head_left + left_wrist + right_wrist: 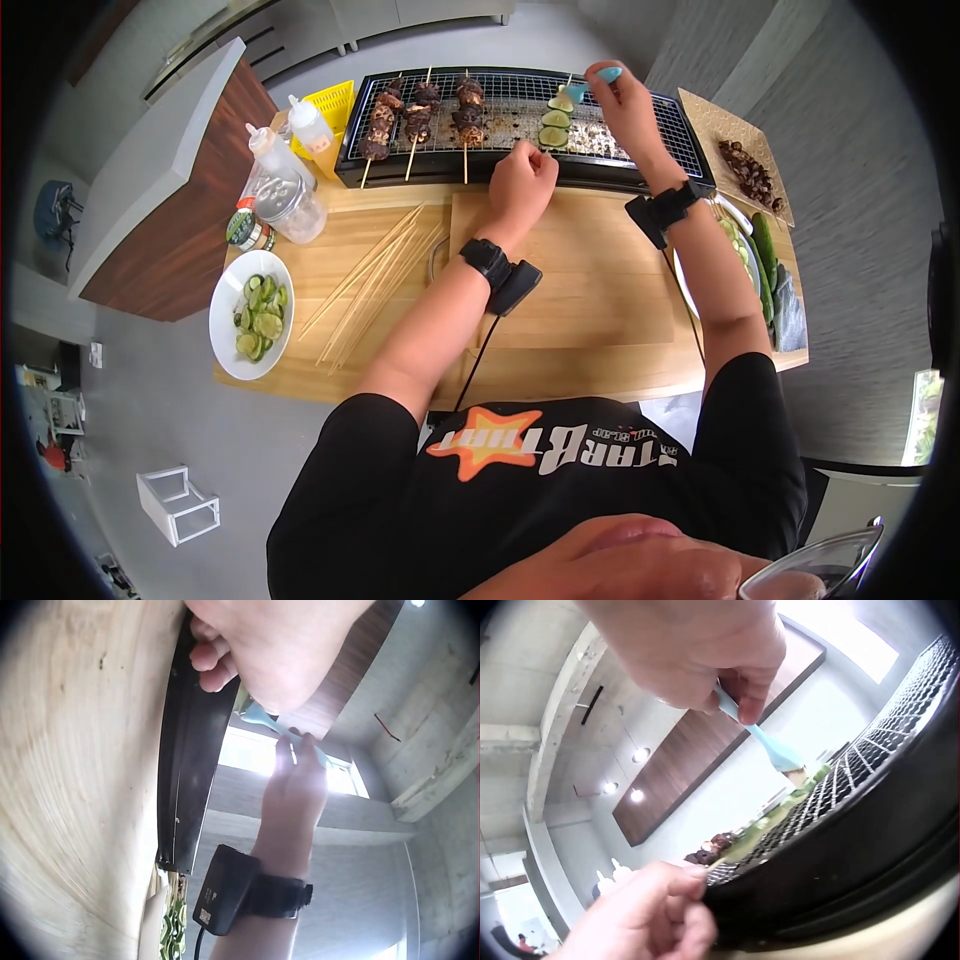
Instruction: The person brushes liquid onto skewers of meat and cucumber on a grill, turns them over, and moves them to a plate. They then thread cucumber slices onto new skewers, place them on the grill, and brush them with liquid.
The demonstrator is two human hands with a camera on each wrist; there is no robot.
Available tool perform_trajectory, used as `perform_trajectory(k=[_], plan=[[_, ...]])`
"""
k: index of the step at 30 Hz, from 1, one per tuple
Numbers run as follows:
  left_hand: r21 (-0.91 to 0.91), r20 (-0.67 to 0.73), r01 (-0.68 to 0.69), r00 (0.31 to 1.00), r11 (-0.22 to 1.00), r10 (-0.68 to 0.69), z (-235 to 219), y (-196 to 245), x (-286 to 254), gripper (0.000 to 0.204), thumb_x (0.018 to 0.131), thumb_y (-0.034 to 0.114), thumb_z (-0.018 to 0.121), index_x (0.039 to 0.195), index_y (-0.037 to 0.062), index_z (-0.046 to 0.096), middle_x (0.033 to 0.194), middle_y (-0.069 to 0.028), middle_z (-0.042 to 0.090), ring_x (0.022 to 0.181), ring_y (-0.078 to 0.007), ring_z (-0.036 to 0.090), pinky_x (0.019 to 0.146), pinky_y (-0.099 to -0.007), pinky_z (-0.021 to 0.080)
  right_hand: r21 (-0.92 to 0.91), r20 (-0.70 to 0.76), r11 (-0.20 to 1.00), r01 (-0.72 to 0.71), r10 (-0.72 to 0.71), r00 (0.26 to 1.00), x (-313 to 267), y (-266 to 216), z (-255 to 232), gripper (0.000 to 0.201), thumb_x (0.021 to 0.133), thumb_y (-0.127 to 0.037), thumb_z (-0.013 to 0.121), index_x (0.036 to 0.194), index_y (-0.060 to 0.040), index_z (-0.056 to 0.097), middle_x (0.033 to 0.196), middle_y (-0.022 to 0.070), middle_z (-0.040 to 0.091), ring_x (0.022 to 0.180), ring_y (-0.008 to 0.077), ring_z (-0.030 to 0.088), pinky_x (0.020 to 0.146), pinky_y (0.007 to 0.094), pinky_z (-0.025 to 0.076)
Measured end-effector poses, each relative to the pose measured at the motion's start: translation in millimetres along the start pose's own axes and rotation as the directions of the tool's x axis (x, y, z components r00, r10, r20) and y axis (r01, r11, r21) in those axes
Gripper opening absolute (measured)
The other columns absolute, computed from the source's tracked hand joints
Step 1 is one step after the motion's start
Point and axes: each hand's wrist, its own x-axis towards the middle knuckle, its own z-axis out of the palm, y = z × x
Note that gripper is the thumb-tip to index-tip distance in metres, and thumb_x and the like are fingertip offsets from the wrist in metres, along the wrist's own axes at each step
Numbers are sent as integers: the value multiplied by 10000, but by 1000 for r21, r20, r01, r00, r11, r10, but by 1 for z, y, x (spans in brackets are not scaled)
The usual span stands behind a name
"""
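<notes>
A skewer of green-edged cucumber or zucchini slices [554,127] lies across the wire mesh of a black grill [610,177]. My left hand [526,186] is at the grill's front edge, pinching the near end of the skewer's stick [717,864] between thumb and forefinger. Above the slices, my right hand [630,115] grips a light blue basting brush [780,754]. Its bristles [798,777] point down onto the far slices. Three skewers of browned meat [468,112] lie farther left on the same mesh.
Bare wooden sticks [365,280] and a white bowl [222,335] of green slices are on the left. Squeeze bottles [310,125] and a shaker jar [295,215] stand behind. A wooden board [590,290] lies before me. Rightward are whole cucumbers [765,250] and a tray [710,125] of dark pieces.
</notes>
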Motion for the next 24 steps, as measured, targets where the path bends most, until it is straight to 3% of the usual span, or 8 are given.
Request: perform_trajectory(k=[4, 6, 9, 12, 15, 19, 22, 24], plan=[[12, -16, -12, 1000, 1000, 12, 1, -1, 2, 220, 834, 210, 607, 780, -1, 577, 602, -109, 610, 532, -229, 597, 525, -345, 458, 33, -146, 999, 8, -3, 989, 0, 8, -7, 158, 933, -175, 576, 1026, -55, 618, 688, 56, 583, 594, 107, 480, 555, 277, 412], [12, -18, -18, 1000, 1000, 18, 1, -2, 1, 229, 834, 217, 609, 777, -2, 578, 602, -110, 611, 528, -233, 594, 527, -348, 459, 2, 13, 1000, -24, 24, 1000, -4, 24, -9, 167, 941, -185, 566, 1039, -60, 617, 701, 59, 589, 595, 107, 476, 556, 275, 408], [7, -3, 16, 1000, 1000, -16, -1, 3, 1, 201, 812, 216, 586, 745, 27, 570, 624, -144, 622, 597, -352, 614, 554, -420, 483, -34, 14, 998, -49, 50, 999, -10, 5, -19, 188, 956, -197, 538, 1017, -30, 599, 720, 62, 595, 619, 110, 494, 576, 270, 416], [-52, 20, -8, 1000, 999, 10, -3, 4, 0, 190, 822, 197, 585, 783, 11, 596, 646, -152, 636, 600, -343, 621, 552, -399, 485, 68, -78, 997, -40, 45, 996, -21, -45, -34, 191, 956, -184, 518, 964, -5, 583, 732, 91, 601, 643, 140, 545, 613, 317, 447], [-127, 159, -45, 985, 991, 65, -5, 10, -2, 180, 873, 140, 557, 897, -22, 632, 618, -90, 629, 536, -136, 582, 520, -291, 449, -142, 154, 979, -148, 169, 973, -41, -35, -37, 201, 937, -203, 540, 960, -10, 594, 746, 123, 616, 640, 182, 565, 632, 355, 460], [-253, 425, -18, 896, 967, 128, 4, 4, -4, 230, 875, 99, 514, 1016, -19, 651, 652, -61, 638, 571, -90, 572, 549, -266, 455, -207, 440, 917, -341, 398, 805, -67, -11, -24, 312, 864, -261, 602, 860, 50, 620, 687, 183, 615, 654, 258, 591, 635, 383, 459], [-219, 527, -26, 838, 975, 141, 3, 4, -7, 282, 863, 82, 500, 1082, -1, 657, 694, -61, 652, 604, -88, 581, 579, -264, 469, -313, 417, 892, -327, 438, 797, -69, -12, -24, 305, 842, -254, 633, 838, 50, 622, 687, 192, 616, 651, 292, 598, 628, 396, 461], [-228, 527, -49, 834, 972, 166, 6, 0, -7, 271, 863, 83, 500, 1063, -3, 661, 698, -69, 653, 607, -94, 586, 581, -267, 472, -368, 333, 898, -241, 369, 868, -71, -11, -21, 305, 826, -251, 651, 812, 53, 623, 698, 214, 619, 660, 336, 607, 633, 409, 466]])
